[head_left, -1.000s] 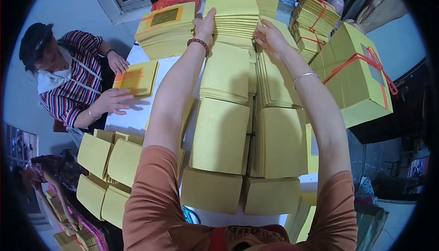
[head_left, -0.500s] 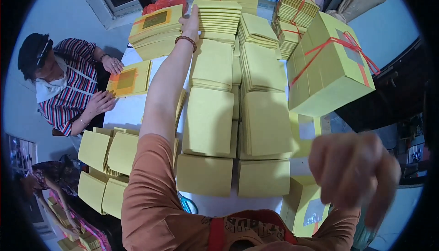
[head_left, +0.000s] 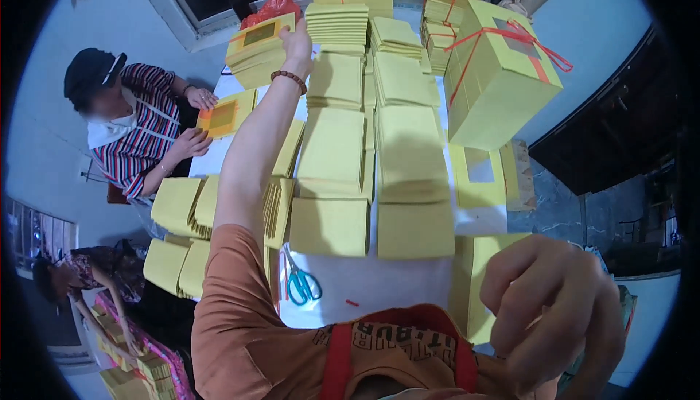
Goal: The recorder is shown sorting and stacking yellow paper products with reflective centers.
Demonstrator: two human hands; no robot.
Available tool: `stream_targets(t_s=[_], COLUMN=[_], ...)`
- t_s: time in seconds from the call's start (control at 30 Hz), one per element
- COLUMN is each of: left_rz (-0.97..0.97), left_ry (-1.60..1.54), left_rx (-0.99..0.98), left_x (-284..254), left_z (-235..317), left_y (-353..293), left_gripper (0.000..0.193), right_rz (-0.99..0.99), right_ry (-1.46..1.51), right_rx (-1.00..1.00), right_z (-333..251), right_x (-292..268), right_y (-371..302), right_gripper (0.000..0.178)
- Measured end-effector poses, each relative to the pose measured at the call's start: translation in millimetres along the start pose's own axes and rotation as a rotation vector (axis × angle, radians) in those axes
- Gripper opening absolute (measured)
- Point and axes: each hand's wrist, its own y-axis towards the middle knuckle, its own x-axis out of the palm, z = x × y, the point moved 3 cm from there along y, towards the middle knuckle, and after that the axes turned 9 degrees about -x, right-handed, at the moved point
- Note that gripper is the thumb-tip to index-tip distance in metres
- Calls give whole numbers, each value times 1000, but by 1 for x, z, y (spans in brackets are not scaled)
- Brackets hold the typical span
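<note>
My left hand (head_left: 295, 44), with a beaded bracelet at the wrist, reaches to the far side of the table. Its fingers are apart. They are at the right corner of a thick stack of yellow paper (head_left: 251, 66) topped with an orange print and a dark gold rectangle. Just right of the hand stands a pile of folded yellow paper bundles (head_left: 337, 24). My right hand (head_left: 558, 309) is raised close to the camera at the lower right, fingers curled in. Whether it holds anything is hidden.
Rows of yellow paper stacks (head_left: 332, 148) cover the table. Blue-handled scissors (head_left: 302, 287) lie at its near edge. A tall yellow block tied with red string (head_left: 477, 97) stands right. At left, a co-worker (head_left: 135, 134) touches a printed sheet (head_left: 222, 118); another person (head_left: 95, 276) is behind.
My left hand has moved off the middle pile toward the printed stack's corner. My right hand has sunk slightly. The view has shifted, bringing the scissors fully into sight.
</note>
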Motion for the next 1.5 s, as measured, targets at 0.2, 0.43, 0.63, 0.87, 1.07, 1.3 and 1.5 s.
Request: stream_targets(t_s=[0.2, 0.43, 0.63, 0.87, 1.07, 1.3, 1.5], left_rz=[-437, -798, -1047, -898, -692, -618, -736], left_ry=[10, 40, 57, -83, -138, -79, -256], left_rx=[-179, -252, -382, -323, -527, -587, -508], left_x=[3, -2, -9, -48, -76, -83, -65], left_z=[14, -6, -32, -50, -135, -193, -233], left_y=[-110, -277, -402, -470, -516, -570, -582], left_gripper=[45, 33, 24, 25, 21, 65, 71], right_rz=[39, 77, 0, 13, 36, 946, 1263], right_ry=[81, 71, 178, 377, 466, 168, -54], right_rx=[20, 186, -4, 244, -322, 243, 937], right_z=[-40, -89, -142, -206, -261, -204, -98], right_x=[30, 59, 60, 54, 51, 2, 51], right_y=[-11, -4, -76, -109, -175, -402, -476], right_gripper=[24, 26, 22, 16, 14, 55, 72])
